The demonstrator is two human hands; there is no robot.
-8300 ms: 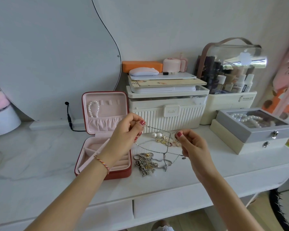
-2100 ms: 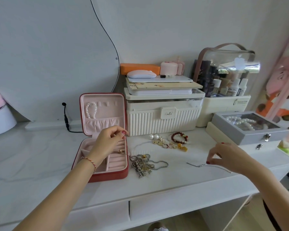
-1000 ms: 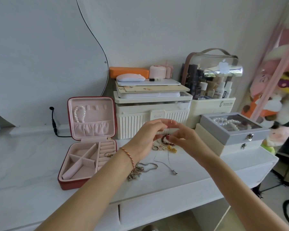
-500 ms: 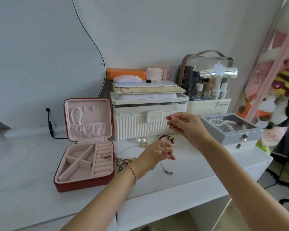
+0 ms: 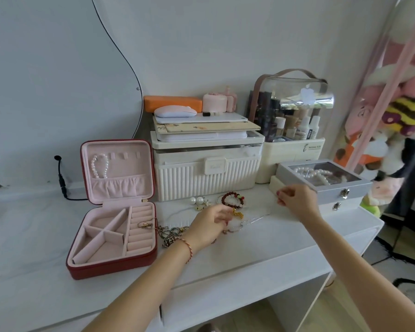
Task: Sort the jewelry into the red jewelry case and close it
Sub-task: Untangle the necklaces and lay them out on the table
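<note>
Well, red jewelry case lies open.

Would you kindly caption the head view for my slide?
Both hands stretch a thin chain beside the open red jewelry case.

- Your right hand is dropping from in front of the ribbed white box toward the tabletop, now sitting at right of centre just before the grey glass-lidded box, fingers curled in a pinch.
- Your left hand is staying low over the jewelry in the middle of the frame, its fingers blurred.
- A thin silver chain is now stretching out on the table between your two hands, where half a second ago it was hanging from the right one.
</note>
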